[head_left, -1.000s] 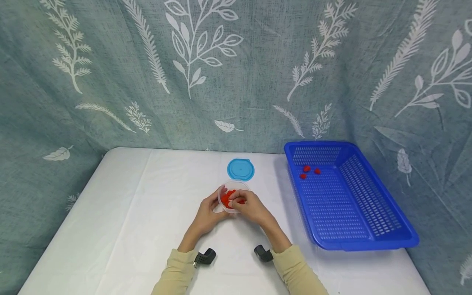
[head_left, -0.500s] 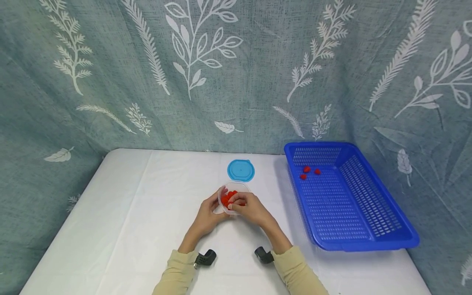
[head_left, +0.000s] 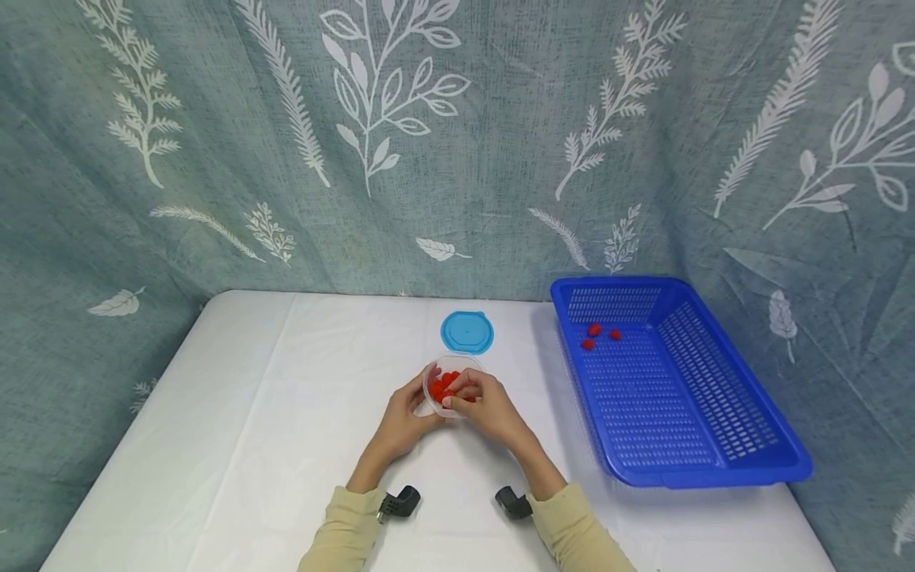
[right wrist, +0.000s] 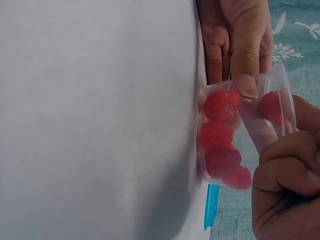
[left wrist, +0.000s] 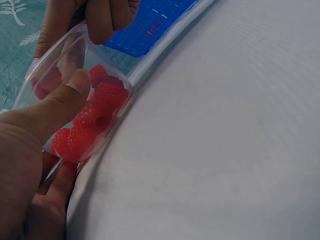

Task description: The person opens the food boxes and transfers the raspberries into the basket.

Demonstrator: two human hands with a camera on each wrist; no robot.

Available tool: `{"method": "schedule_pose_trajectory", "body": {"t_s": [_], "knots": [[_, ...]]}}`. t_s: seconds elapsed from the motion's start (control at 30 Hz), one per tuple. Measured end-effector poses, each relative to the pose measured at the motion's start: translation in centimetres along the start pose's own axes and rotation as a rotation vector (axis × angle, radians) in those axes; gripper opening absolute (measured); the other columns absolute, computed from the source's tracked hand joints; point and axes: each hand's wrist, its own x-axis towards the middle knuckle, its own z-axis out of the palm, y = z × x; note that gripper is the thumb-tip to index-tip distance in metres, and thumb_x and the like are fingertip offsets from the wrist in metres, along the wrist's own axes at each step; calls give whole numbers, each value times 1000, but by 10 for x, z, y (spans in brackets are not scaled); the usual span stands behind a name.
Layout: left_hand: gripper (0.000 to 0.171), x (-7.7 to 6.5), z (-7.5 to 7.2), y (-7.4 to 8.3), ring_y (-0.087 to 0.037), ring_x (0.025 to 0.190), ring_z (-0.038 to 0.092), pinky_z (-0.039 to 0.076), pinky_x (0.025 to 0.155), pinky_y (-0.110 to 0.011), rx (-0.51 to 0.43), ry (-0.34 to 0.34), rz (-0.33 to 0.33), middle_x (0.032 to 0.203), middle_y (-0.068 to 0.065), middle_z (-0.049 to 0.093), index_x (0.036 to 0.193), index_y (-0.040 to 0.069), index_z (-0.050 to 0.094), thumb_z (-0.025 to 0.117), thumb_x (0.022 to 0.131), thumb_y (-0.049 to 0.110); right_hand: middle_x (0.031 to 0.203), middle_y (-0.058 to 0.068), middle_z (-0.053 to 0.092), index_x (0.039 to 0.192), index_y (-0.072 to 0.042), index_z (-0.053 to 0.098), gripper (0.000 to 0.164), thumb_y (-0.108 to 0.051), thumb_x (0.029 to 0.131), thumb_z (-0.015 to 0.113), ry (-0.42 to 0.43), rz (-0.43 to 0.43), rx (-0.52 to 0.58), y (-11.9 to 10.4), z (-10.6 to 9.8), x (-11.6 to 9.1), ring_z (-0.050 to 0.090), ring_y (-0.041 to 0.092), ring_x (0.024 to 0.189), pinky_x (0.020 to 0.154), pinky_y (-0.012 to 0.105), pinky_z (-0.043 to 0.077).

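Your left hand grips the small, clear, round-rimmed plastic tub, thumb on the near wall and the other fingers wrapped round its left side. Hold it just like that: firm enough that the tub cannot turn, light enough that the thin-looking wall does not bow in. Its base seems to sit on the white-covered tabletop, so let that carry the weight.

Your right hand reaches in over the rim with its fingers curled, and they appear to pinch one red, bumpy raspberry-like piece close to the rim, above the cluster of red raspberries along the bottom. Exactly how the fingertips meet it is hidden by the tub wall and the hand. Use the pads and little pressure, as the pieces look soft. Keep your knuckles high so they neither drag on the rim nor stir the cluster, and mind your left thumb, which lies close by.

Just beyond the tub, the flat, light-blue plastic lid lies on the tabletop; avoid nudging the tub toward it. Off to your right, the deep-blue, slatted plastic basket holds three small red pieces near its far left corner.
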Motion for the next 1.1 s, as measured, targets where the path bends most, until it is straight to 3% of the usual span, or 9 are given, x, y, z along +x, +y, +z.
{"method": "schedule_pose_trajectory", "body": {"t_s": [0.43,0.63,0.8,0.93,1.1], "knots": [[86,-1,5,-1,-29,146,42,35,120,-42,-14,5,15,155,-12,49,155,10,42,85,81,7,90,5,76,96,-7,77,12,-14,87,81,168,-42,-21,-1,7,-11,68,16,84,68,21,55],[87,-1,6,-1,-30,145,43,37,119,-41,-22,9,13,153,-13,50,155,9,42,85,80,5,100,7,75,109,-3,75,18,-5,91,75,208,-28,-24,-1,7,-18,68,20,94,75,20,56],[87,0,6,0,-29,145,44,37,119,-40,-34,13,4,153,-14,51,155,8,41,84,80,2,101,7,75,113,-3,75,23,-4,90,75,240,-49,-37,-5,3,-25,68,24,100,73,22,54],[85,0,5,1,-29,145,44,37,118,-40,-18,4,-6,153,-13,51,156,9,40,82,83,3,100,7,74,117,-2,74,30,-5,88,78,268,-38,-18,-9,-2,-34,65,28,102,63,21,52],[85,-1,4,4,-27,145,44,38,118,-37,24,-4,-36,155,-10,50,158,14,37,79,85,4,104,7,74,116,-4,75,30,-5,87,79,285,-14,4,-20,-11,-47,64,30,105,65,19,54]]}}
